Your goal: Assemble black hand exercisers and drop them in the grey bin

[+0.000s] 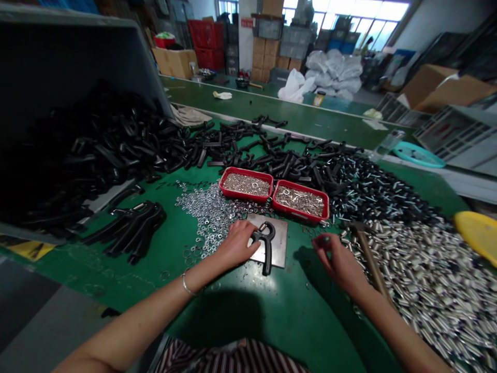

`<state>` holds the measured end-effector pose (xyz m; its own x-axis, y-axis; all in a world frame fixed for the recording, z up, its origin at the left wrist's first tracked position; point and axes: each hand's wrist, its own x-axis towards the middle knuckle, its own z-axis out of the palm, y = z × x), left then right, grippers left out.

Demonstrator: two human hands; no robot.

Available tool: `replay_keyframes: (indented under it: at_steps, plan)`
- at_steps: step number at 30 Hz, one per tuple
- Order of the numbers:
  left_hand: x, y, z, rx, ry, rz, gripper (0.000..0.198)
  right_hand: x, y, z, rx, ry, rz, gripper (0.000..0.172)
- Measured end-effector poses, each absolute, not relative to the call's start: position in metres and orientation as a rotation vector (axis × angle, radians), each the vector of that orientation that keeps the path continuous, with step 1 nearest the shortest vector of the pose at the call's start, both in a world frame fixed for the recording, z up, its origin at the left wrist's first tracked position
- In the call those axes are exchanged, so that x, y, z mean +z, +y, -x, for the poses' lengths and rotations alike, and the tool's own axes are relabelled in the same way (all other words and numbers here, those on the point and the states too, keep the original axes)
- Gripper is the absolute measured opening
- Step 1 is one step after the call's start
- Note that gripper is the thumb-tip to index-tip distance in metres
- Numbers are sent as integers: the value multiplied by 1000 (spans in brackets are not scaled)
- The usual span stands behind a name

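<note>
My left hand (237, 242) is closed on a black hand-grip part (264, 243) that lies on a small grey metal plate (278, 247) on the green table. My right hand (336, 257) hovers to the right of the plate, fingers pinched on something too small to name. A hammer (368, 255) with a wooden handle lies just beyond the right hand, beside a heap of silver pins (427, 280).
Two red trays (246, 184) (301, 199) of small metal parts stand behind the plate, with loose washers (205, 212) to their left. Black plastic handles (116, 150) are heaped at left and back. A stack of assembled grips (132, 230) lies left. A yellow dish (479, 233) sits at right.
</note>
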<state>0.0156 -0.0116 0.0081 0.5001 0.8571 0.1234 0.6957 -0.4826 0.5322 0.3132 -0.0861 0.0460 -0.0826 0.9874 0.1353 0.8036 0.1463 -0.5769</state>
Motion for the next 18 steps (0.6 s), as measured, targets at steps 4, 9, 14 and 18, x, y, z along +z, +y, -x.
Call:
replay_keyframes:
  at_steps: [4, 9, 14, 18]
  plan:
    - [5, -12, -9, 581, 1167, -2208, 28, 44, -60, -259, 826, -1366, 1529, 28]
    - [10, -20, -14, 630, 1279, -2123, 26, 15, -37, -204, 1013, -1233, 1350, 28]
    - [8, -18, -13, 606, 1294, -2102, 31, 3, -33, -202, 1033, -1189, 1316, 29]
    - [4, -17, -12, 610, 1305, -2091, 31, 3, -34, -203, 1040, -1203, 1315, 29]
